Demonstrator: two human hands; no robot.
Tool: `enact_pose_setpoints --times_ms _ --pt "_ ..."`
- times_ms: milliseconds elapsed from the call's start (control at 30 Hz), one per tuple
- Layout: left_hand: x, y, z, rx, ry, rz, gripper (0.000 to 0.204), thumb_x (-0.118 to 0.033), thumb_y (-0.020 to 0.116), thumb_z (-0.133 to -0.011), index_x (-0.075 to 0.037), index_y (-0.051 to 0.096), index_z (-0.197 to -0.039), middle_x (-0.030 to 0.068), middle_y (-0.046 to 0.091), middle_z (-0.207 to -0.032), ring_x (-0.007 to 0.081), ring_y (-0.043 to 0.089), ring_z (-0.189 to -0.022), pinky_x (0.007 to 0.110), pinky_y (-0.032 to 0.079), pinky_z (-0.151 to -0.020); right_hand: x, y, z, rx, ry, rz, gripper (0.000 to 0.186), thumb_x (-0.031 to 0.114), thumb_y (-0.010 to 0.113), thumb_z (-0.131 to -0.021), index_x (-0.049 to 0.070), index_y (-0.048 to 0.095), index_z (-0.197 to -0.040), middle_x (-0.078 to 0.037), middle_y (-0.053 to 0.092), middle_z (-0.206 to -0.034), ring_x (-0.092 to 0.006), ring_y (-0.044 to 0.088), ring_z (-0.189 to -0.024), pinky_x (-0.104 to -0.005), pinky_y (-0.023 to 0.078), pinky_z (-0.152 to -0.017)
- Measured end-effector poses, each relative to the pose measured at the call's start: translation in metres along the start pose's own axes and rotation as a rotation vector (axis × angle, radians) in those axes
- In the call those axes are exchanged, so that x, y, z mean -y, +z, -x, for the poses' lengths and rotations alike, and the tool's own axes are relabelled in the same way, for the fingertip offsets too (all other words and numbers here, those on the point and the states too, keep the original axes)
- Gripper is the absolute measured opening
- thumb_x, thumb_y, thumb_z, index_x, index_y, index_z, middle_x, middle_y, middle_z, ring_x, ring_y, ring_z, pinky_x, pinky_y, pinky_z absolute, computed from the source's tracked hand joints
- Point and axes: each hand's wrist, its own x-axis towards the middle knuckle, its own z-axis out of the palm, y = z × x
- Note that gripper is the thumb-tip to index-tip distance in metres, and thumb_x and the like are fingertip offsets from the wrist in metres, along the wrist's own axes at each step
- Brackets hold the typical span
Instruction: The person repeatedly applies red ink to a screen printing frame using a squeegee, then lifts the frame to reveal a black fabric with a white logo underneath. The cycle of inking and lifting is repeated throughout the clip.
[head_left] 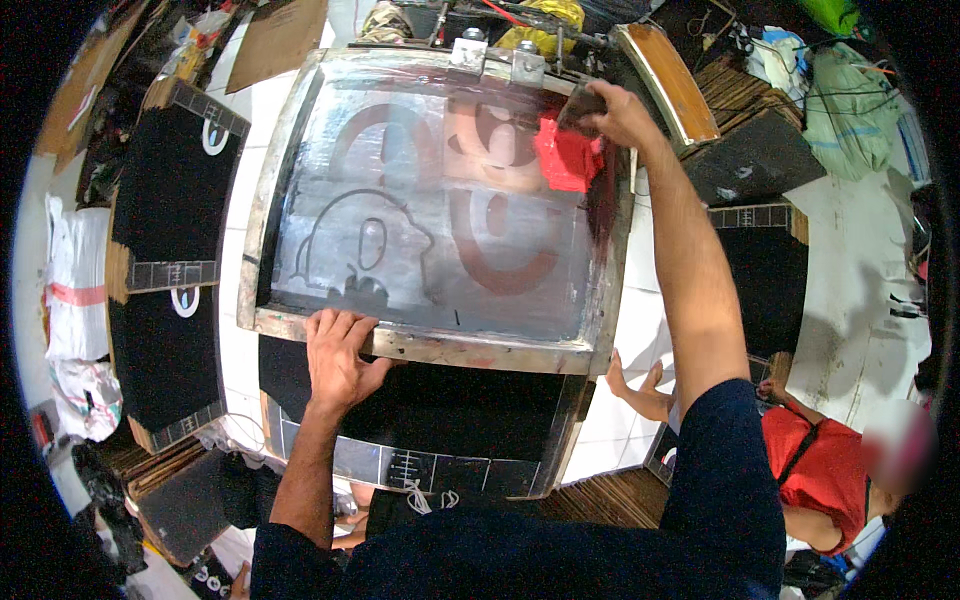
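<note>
A silk-screen frame [500, 351] with a grey mesh [340, 120] lies in front of me, tilted a little. Curved stencil shapes show on the mesh, among them a bird-like outline [370, 232]. My left hand [342, 362] grips the near edge of the frame, fingers over the top and thumb along the near side. At the far right corner, my right hand [625, 115] is closed round a dark squeegee [580, 107]. Bright red ink [568, 158] lies on the mesh just below that squeegee. Black fabric [450, 410] on a board shows under the frame's near side.
Metal hinge clamps [528, 65] hold the frame's far edge. Boards with black fabric stand at left [165, 190] and right [760, 270]. A wood-framed piece [665, 80] leans at the far right. A person in red [820, 460] sits low at the right.
</note>
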Motion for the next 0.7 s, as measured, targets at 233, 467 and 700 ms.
enact_pose_setpoints --times_ms 233,467,700 --pt "0.002 0.002 0.006 0.005 -0.015 -0.009 0.050 -0.023 0.086 -0.060 -0.003 0.073 -0.104 0.0104 0.065 -0.101 0.0316 0.059 -0.101 0.047 0.042 -0.100 0.009 0.026 0.013 -0.562 0.068 0.171 0.062 0.022 0.084 -0.079 0.017 0.062 -0.138 -0.015 0.063 -0.127 -0.0373 0.059 -0.121 -0.0481 0.049 -0.102" --pt "-0.011 -0.021 -0.006 0.012 0.044 -0.043 0.055 -0.038 0.091 -0.058 -0.007 0.075 -0.100 0.0081 0.063 -0.095 0.0302 0.057 -0.097 0.044 0.042 -0.090 0.220 0.090 0.256 -0.473 0.093 -0.010 0.044 0.019 0.071 -0.086 0.008 0.066 -0.128 -0.018 0.060 -0.123 -0.0388 0.056 -0.118 -0.0516 0.044 -0.101" --pt "-0.064 -0.150 -0.050 -0.275 0.231 -0.081 0.065 -0.056 0.086 -0.066 -0.009 0.075 -0.110 0.0086 0.067 -0.096 0.0291 0.058 -0.103 0.049 0.038 -0.103 0.302 -0.004 0.241 -0.925 -0.002 0.258 0.027 0.022 0.065 -0.097 0.007 0.069 -0.119 -0.017 0.066 -0.112 -0.0376 0.061 -0.110 -0.0491 0.045 -0.100"
